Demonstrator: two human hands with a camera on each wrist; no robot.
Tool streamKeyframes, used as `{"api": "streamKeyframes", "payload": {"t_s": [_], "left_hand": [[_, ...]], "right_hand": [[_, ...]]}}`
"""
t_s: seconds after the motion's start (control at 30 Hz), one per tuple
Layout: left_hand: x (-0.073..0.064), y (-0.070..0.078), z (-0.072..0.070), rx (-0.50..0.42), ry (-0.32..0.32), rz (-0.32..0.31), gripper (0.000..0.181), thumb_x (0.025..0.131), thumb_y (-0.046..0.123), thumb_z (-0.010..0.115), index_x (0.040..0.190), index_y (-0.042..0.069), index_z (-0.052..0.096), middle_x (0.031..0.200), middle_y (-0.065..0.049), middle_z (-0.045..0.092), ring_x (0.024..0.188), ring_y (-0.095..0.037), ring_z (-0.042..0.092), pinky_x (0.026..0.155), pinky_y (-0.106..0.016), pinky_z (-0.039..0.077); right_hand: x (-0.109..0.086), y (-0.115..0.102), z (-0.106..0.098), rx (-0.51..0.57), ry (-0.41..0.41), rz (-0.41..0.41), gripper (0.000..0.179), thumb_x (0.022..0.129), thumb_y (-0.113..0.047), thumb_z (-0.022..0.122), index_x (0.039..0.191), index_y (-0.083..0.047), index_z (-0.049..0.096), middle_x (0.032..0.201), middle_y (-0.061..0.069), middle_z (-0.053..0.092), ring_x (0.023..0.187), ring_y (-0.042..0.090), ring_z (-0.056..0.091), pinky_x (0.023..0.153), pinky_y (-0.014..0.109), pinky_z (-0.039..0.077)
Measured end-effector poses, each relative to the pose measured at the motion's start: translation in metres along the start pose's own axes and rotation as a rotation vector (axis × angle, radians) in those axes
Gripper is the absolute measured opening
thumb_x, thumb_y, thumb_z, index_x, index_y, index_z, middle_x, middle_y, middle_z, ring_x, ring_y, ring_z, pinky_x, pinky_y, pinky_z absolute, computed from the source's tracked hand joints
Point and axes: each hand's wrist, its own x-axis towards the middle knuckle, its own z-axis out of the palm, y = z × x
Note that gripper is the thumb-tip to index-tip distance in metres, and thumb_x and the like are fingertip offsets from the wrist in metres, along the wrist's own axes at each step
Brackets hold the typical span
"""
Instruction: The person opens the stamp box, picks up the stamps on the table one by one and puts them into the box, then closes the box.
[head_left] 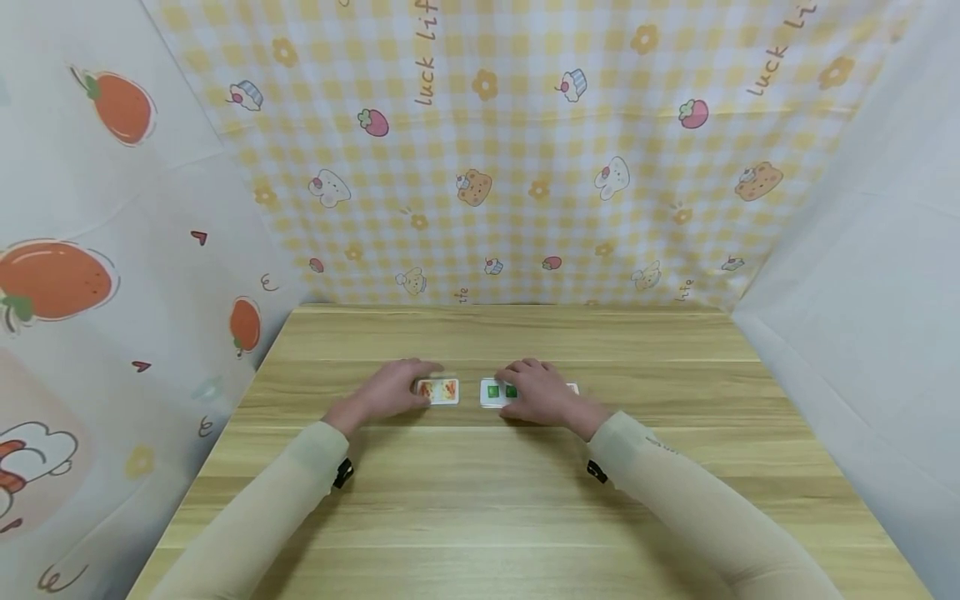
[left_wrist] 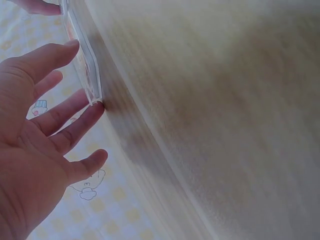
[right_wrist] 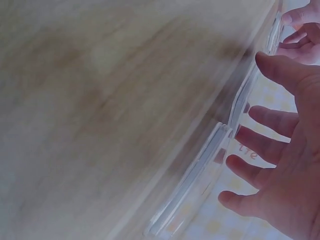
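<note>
My left hand (head_left: 392, 388) is at the left end of a small stack of flat cards (head_left: 447, 392) with orange-red pictures. Its thumb lies by the near edge and another fingertip meets the end, the fingers loosely spread. My right hand (head_left: 542, 392) arches over a second stack of cards with green pictures (head_left: 491, 393), thumb at the near side and fingers at the far side. A further flat stack (right_wrist: 187, 177) sits under that hand's little-finger side in the right wrist view, its pictures hidden. The edges of the stacks look clear and layered.
The cards lie in a row across the middle of a wood-grain table (head_left: 480, 508). A yellow checked cloth (head_left: 517, 200) hangs at the back, with pale cloths along both sides. Black wrist straps (head_left: 342, 473) show under light sleeves.
</note>
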Motion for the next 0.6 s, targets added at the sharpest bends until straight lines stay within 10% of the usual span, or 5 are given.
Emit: {"api": "streamKeyframes", "payload": {"t_s": [0.6], "left_hand": [[-0.0033, 0.0008, 0.0011, 0.066, -0.002, 0.036, 0.063, 0.085, 0.021, 0.082, 0.143, 0.016, 0.058, 0.134, -0.007, 0.062, 0.104, -0.020, 0.058, 0.089, -0.041, 0.048]], "right_hand": [[0.0005, -0.0007, 0.0029, 0.033, 0.024, -0.004, 0.057, 0.089, -0.044, 0.075, 0.138, -0.020, 0.061, 0.139, 0.005, 0.056, 0.129, 0.031, 0.049, 0.104, 0.060, 0.038]]}}
